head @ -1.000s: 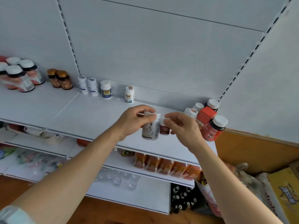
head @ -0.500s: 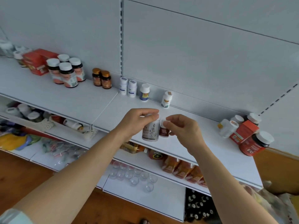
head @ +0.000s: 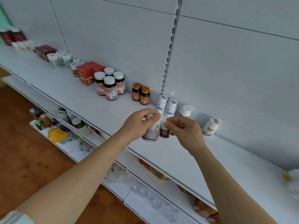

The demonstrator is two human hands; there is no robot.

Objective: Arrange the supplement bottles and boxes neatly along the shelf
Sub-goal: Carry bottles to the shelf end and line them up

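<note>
- My left hand (head: 139,122): forearm reaching forward, fingers and thumb curled, gripping from above.
- My right hand (head: 186,131): forearm extended alongside, thumb and fingertips pinched together, close beside the left.

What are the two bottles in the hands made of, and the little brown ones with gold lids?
Big white bottle: probably plastic, opaque, smooth, slight sheen.
Small bottle with a dark red label: likely plastic too, white body.
Amber bottles: see-through brown, glass or plastic, unclear; caps look metallic gold.

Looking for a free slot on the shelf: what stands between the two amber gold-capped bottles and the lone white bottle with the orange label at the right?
In the head view, between the amber bottles and the orange-labelled bottle stand two white blue-labelled bottles and one white-capped bottle.
</note>
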